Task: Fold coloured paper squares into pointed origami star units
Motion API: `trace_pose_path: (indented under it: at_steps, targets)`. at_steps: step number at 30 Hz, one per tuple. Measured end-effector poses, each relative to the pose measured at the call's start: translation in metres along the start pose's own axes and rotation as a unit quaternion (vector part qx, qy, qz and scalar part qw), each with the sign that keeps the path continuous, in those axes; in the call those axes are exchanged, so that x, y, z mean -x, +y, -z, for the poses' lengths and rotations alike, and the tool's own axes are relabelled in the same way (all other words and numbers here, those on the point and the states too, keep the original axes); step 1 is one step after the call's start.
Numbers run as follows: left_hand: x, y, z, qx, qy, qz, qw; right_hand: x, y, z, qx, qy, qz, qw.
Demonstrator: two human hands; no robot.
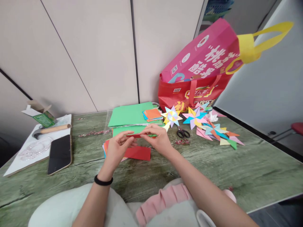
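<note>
Between my two hands is a narrow strip of folded red paper (137, 136), raised above the table. The fingers of my left hand (119, 146) pinch its left end. Thumb and fingertips of my right hand (156, 138) close on its right end. Below lies a flat red paper rectangle (138, 153), on top of a stack of coloured paper (104, 151) that my left hand partly hides. Just behind my hands are green sheets (130, 115), with a small pile of orange squares (153, 113) on them.
Folded paper stars (172, 116) and loose points lie right of the green sheets, near black-handled scissors (183, 133). A red bag (175, 93) holding a pink bag (201, 53) stands behind. At left are a phone (60, 154), a wooden-handled tool (55, 129) and a small box (42, 116).
</note>
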State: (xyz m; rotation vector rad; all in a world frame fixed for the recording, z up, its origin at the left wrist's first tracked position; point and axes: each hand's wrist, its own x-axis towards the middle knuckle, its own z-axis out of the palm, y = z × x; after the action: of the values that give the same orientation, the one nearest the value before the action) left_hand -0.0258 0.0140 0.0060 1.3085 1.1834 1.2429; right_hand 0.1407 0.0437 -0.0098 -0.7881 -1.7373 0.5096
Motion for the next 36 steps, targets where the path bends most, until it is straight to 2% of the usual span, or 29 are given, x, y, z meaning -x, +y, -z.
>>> trace_pose_path:
  at_steps: [3, 6, 9, 16, 19, 22, 25, 29, 36]
  targets:
    - [-0.001, -0.001, 0.0, 0.009, 0.018, -0.001, 1.0, 0.001, 0.001, -0.001, 0.02, -0.007, 0.039, 0.999]
    - [-0.001, 0.0, 0.0, -0.009, 0.046, -0.002, 0.999, 0.0, 0.002, -0.003, 0.009, -0.01, 0.041, 0.999]
    - [0.0, 0.002, 0.0, -0.04, 0.071, -0.018, 0.997, -0.001, 0.001, -0.002, -0.041, -0.014, 0.008, 0.999]
    - [0.003, 0.006, -0.001, -0.109, 0.101, -0.082, 0.985, -0.005, 0.001, 0.005, -0.132, -0.036, -0.117, 0.984]
    - [0.005, 0.007, -0.003, -0.13, 0.106, -0.111, 0.979, -0.005, 0.004, 0.002, -0.197, -0.017, -0.178, 0.964]
    - [0.007, 0.008, -0.005, -0.143, 0.105, -0.131, 0.976, -0.002, 0.006, -0.002, -0.283, 0.0, -0.25, 0.926]
    - [0.009, 0.008, -0.007, -0.154, 0.104, -0.139, 0.973, 0.0, 0.006, -0.006, -0.335, 0.004, -0.281, 0.899]
    - [0.009, 0.007, -0.008, -0.129, 0.099, -0.128, 0.978, 0.0, 0.004, -0.008, -0.324, 0.02, -0.281, 0.903]
    - [0.008, 0.003, -0.011, -0.011, 0.09, -0.085, 0.992, 0.0, 0.001, -0.011, -0.272, 0.047, -0.256, 0.926]
